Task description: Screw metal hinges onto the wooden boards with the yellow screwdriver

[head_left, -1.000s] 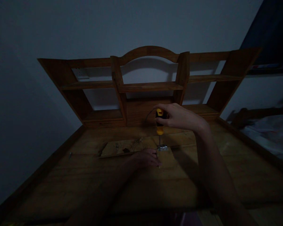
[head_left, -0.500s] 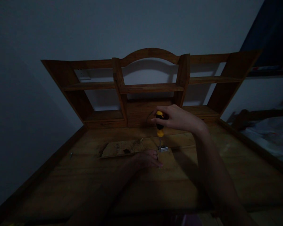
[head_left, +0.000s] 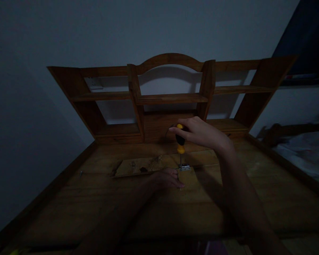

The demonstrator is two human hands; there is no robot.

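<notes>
My right hand [head_left: 195, 131] grips the yellow and black handle of a screwdriver [head_left: 180, 148], which stands upright with its shaft pointing down. Its tip meets a small metal hinge [head_left: 185, 167] at the far end of a wooden block [head_left: 188, 179]. My left hand [head_left: 168, 178] is closed on the left side of that block, with the thumb on its top and the other fingers partly hidden in shadow. Left of the block lies a wooden board [head_left: 130, 168] with a rough, damaged surface.
A wooden desk [head_left: 95, 205] carries the work. Along its back stands a shelf unit [head_left: 171, 100] with an arched top, against a pale wall. A small screw-like piece [head_left: 81, 173] is on the left of the desk. White fabric [head_left: 305, 150] shows at the right.
The fingers of my right hand have shifted slightly around the screwdriver handle. My left hand stays on the block, and the view has moved a little.
</notes>
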